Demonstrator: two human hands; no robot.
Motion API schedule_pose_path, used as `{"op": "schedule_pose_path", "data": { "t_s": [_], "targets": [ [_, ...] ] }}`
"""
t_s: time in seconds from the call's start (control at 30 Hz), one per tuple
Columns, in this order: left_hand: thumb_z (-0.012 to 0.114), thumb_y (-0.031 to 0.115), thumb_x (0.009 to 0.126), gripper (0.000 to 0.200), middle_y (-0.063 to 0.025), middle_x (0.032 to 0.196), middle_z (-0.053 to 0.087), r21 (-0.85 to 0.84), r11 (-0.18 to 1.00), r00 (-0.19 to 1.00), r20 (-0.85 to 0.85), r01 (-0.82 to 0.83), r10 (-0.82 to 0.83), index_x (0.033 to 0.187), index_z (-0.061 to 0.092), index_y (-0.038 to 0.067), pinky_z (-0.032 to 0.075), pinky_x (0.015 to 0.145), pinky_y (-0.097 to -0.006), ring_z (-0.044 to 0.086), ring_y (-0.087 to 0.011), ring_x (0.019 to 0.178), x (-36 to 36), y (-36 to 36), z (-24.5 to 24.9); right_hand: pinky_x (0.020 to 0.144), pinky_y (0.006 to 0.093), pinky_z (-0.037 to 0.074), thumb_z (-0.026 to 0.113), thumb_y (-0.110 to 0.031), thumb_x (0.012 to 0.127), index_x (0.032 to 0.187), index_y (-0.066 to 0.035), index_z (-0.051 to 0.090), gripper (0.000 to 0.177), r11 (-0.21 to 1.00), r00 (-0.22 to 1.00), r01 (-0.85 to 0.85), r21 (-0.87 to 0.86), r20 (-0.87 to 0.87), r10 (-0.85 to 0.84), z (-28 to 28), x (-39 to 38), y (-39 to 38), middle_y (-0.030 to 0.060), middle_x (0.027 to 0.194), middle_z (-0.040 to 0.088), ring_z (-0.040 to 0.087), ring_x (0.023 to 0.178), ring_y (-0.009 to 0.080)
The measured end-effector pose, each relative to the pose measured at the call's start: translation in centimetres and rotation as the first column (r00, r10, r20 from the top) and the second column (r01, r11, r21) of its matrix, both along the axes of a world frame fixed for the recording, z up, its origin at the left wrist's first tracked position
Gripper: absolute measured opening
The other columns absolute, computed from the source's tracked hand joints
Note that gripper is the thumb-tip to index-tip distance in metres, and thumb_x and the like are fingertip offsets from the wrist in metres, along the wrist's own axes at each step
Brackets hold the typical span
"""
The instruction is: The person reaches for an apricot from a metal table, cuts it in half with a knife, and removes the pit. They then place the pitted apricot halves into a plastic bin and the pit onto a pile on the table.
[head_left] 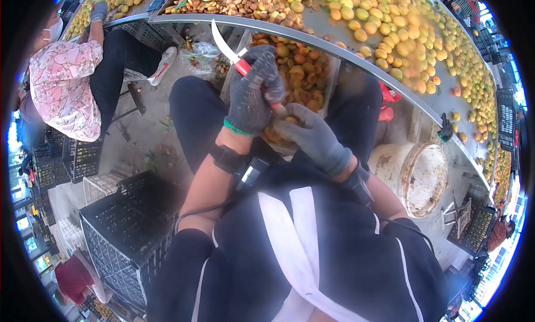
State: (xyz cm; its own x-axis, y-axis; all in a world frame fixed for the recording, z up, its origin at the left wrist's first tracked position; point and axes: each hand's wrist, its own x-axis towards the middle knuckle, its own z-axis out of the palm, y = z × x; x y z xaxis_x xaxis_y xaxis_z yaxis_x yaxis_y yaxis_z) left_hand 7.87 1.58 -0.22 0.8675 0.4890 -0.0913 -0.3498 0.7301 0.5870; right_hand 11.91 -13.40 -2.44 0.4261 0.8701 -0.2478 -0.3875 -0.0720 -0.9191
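My left hand [254, 93], in a dark grey glove with a green cuff, is closed round the red handle of a knife [225, 46]. Its curved blade points up and to the left. Close beside it, my right hand [315, 135] in a grey glove has its fingers pressed together around a yellow-orange fruit [291, 120], mostly hidden by the fingers. Both hands are above my lap, over the near end of a crate [333, 79] of orange fruit pieces [301, 71].
A metal table [356, 60] curves across the top with whole yellow fruit and cut pieces. A seated person [67, 88] is at the left. A black crate [125, 222] stands lower left, and a dirty white bucket [415, 177] at the right.
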Motion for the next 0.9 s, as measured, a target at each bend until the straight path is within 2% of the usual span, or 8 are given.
{"op": "schedule_pose_path", "data": {
  "t_s": [0.27,0.33,0.47,0.53,0.57,0.63,0.73,0.9],
  "targets": [
    [0.058,0.020,0.098,0.016,0.0021,0.063,0.046,0.020,0.992,0.986,0.104,0.127,-0.128,0.107,0.059,0.007,0.029,0.036,-0.0210,0.037,-0.0063,0.043,-0.8,0.7,0.7,0.055,0.0187,0.041,0.065,-0.019,0.094,0.117,-0.004,0.053,0.030,0.997,0.996,-0.069,-0.044,-0.058,0.067,1.3,0.1,-1.2,0.0026,0.089,0.059,0.053,0.069,0.0059],
    [0.057,0.021,0.098,0.017,0.0019,0.063,0.046,0.041,0.982,0.975,0.120,0.185,-0.189,0.107,0.059,0.007,0.029,0.035,-0.0208,0.036,-0.0060,0.042,-1.0,0.7,0.4,0.053,0.0177,0.038,0.060,-0.024,0.096,0.117,-0.004,0.054,0.029,0.994,0.910,-0.108,0.030,-0.400,0.111,2.4,0.1,-1.5,0.0038,0.089,0.060,0.051,0.067,0.0063],
    [0.056,0.023,0.098,0.020,0.0022,0.063,0.046,0.083,0.936,0.907,0.229,0.343,-0.353,0.106,0.058,0.005,0.030,0.035,-0.0214,0.037,-0.0068,0.041,-1.1,0.5,0.1,0.052,0.0171,0.035,0.055,-0.027,0.099,0.116,-0.005,0.055,0.028,0.995,0.855,-0.096,0.012,-0.512,0.088,1.7,-0.3,-1.6,0.0050,0.093,0.061,0.050,0.064,0.0066],
    [0.054,0.026,0.099,0.021,0.0034,0.063,0.045,0.151,0.930,0.912,0.195,0.335,-0.360,0.106,0.058,0.006,0.032,0.037,-0.0221,0.037,-0.0080,0.039,-0.7,-0.2,0.9,0.056,0.0194,0.041,0.057,-0.024,0.098,0.114,-0.005,0.056,0.025,0.999,0.890,-0.001,-0.049,-0.455,-0.021,2.0,-0.6,-1.5,0.0047,0.098,0.060,0.052,0.068,0.0075],
    [0.058,0.024,0.097,0.020,0.0023,0.064,0.047,0.141,0.984,0.988,0.092,0.110,-0.124,0.106,0.058,0.006,0.031,0.037,-0.0216,0.038,-0.0072,0.042,-0.1,-1.3,1.6,0.056,0.0194,0.041,0.057,-0.024,0.098,0.114,-0.005,0.056,0.025,0.999,0.891,-0.002,-0.047,-0.454,-0.019,1.9,-0.6,-1.3,0.0047,0.098,0.060,0.052,0.068,0.0075],
    [0.061,0.022,0.096,0.018,0.0012,0.065,0.049,0.156,0.981,0.993,-0.008,-0.117,0.120,0.105,0.058,0.006,0.030,0.037,-0.0210,0.040,-0.0063,0.044,0.5,-1.5,1.5,0.063,0.0232,0.048,0.059,-0.020,0.097,0.112,-0.004,0.056,0.022,0.994,0.989,0.093,-0.051,0.124,-0.086,1.4,-0.7,-1.1,0.0049,0.099,0.059,0.055,0.074,0.0085],
    [0.060,0.024,0.097,0.018,0.0016,0.065,0.048,0.019,0.981,0.979,-0.060,-0.193,0.193,0.105,0.059,0.008,0.030,0.038,-0.0210,0.039,-0.0067,0.044,0.5,-0.1,0.3,0.066,0.0228,0.050,0.060,-0.016,0.096,0.114,-0.005,0.054,0.023,0.999,0.864,0.040,0.019,0.502,-0.044,0.2,0.0,-0.8,0.0038,0.098,0.057,0.056,0.080,0.0085],
    [0.059,0.028,0.098,0.020,0.0021,0.060,0.044,0.045,0.992,0.993,-0.003,-0.120,0.120,0.096,0.060,0.008,0.028,0.037,-0.0210,0.036,-0.0063,0.044,-0.6,-0.3,1.4,0.060,0.0186,0.046,0.059,-0.014,0.097,0.123,-0.005,0.048,0.030,0.998,0.999,-0.040,-0.040,0.020,0.041,1.9,-0.5,-1.5,0.0023,0.092,0.054,0.053,0.073,0.0056]
  ]
}}
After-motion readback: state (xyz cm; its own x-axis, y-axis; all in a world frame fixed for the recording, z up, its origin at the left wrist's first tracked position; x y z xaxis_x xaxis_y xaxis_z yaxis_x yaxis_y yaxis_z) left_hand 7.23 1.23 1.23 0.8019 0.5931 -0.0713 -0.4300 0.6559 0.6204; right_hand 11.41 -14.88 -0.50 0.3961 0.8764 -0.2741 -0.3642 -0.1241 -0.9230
